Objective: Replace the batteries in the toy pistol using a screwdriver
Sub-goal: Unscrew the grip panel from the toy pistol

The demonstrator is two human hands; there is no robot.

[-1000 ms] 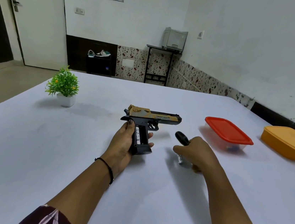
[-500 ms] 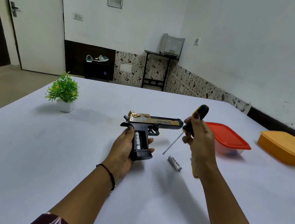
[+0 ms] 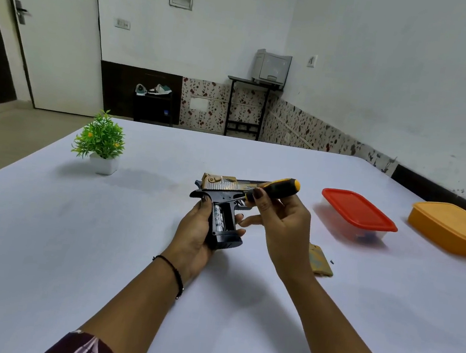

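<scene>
Both hands meet just above the frame's centre. The left hand (image 3: pixel 194 230) wraps the toy pistol (image 3: pixel 221 204) by its grip, barrel pointing toward frame right, the open battery bay with one battery (image 3: pixel 219 216) facing the camera. The right hand (image 3: pixel 279 223) pinches the screwdriver (image 3: pixel 271 191) by its handle, shaft slanting down-left, tip touching or just beside the bay's top end. Prying the cell probably depends on that shaft crossing the battery's near-vertical axis.
</scene>
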